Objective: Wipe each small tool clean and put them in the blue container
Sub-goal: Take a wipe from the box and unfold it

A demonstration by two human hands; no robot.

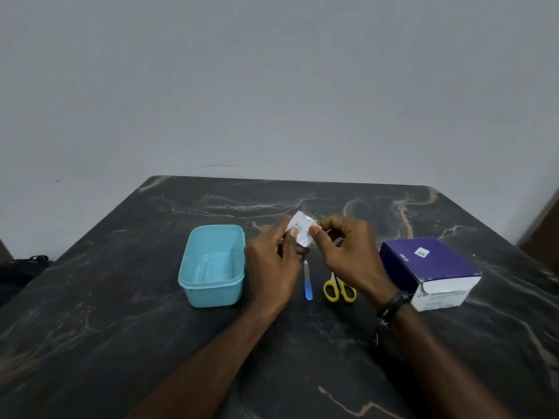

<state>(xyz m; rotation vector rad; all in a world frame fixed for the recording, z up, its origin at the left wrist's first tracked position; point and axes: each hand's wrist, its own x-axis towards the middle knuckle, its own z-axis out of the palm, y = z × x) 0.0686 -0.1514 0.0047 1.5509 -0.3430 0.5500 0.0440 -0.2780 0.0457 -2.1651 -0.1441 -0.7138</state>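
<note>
Both hands hold a small white wipe packet [302, 227] above the table's middle. My left hand [272, 258] pinches its left edge and my right hand [344, 252] pinches its right edge. Below them on the table lie a nail file with a blue handle [308, 282] and yellow-handled scissors [338, 290], whose blades are hidden under my right hand. The light blue container [211, 264] stands to the left of my left hand, with nothing visible inside it.
A purple and white box of swabs [429, 270] sits at the right, close to my right wrist. The dark marble table [121, 313] ends at a grey wall behind. A black object [21, 267] lies off the table's left edge.
</note>
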